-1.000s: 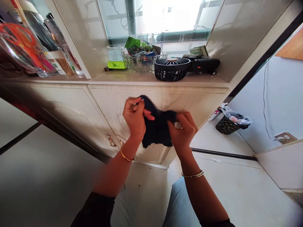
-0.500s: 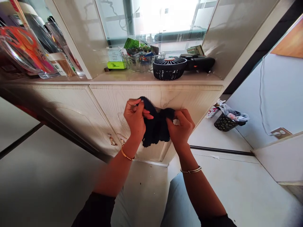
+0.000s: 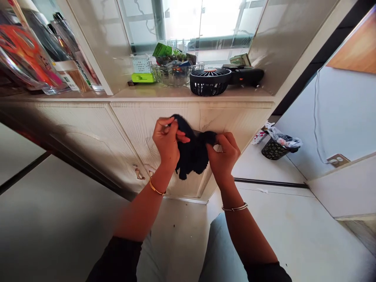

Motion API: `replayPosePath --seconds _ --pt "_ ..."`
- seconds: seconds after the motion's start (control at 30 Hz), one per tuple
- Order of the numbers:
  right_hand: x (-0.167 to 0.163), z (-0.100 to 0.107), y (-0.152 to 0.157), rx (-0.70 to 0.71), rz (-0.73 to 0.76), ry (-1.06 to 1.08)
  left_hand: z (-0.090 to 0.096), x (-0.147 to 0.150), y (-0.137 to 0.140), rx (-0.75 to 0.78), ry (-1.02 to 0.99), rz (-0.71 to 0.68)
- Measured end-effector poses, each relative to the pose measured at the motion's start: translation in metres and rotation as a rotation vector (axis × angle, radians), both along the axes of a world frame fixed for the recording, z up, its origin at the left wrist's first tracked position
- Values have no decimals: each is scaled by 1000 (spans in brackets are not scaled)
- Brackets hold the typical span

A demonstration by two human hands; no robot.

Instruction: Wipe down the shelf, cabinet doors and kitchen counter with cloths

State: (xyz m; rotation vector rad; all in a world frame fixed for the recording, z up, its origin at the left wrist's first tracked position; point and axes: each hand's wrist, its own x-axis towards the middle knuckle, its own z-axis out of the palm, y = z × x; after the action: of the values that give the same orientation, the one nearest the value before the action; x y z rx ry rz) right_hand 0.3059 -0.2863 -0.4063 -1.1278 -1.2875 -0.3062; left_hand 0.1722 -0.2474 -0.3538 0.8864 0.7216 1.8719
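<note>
Between my hands hangs a piece of dark, fuzzy black cloth [image 3: 192, 154], bunched and ragged along its lower edge; its exact kind does not show. My left hand [image 3: 167, 141] pinches its upper left edge between thumb and fingers. On the other side, my right hand [image 3: 223, 152] grips the bunched upper right part. The cloth is held up in the air in front of a pale wood-grain cabinet door [image 3: 147, 125].
Above the cabinet, a shelf carries a black handheld fan [image 3: 210, 82], a clear glass bowl [image 3: 173, 74] of small items and a green-and-white box [image 3: 143, 70]. Orange scissors [image 3: 26, 47] stand at the left. A lined black bin [image 3: 276, 149] sits on the floor at right.
The cloth's lower part has bunched and drawn up slightly. Both hands keep their hold at nearly the same place, and the view has shifted a little.
</note>
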Motion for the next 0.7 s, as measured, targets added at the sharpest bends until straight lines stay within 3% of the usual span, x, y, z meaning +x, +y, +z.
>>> replayPosePath --seconds 0.27,0.4,0.5,0.6,0.7 --pt "4 -5 -1 33 35 89 -4 2 4 92 50 23" --pt "18 18 11 279 -160 227 -7 3 2 234 184 151" --pt "12 41 26 384 -248 107 -4 3 10 324 452 230" --pt "-18 47 38 256 -195 -58 -8 -11 26 365 700 250" --pt "-65 36 46 59 -204 -177 -17 -47 44 377 775 290"
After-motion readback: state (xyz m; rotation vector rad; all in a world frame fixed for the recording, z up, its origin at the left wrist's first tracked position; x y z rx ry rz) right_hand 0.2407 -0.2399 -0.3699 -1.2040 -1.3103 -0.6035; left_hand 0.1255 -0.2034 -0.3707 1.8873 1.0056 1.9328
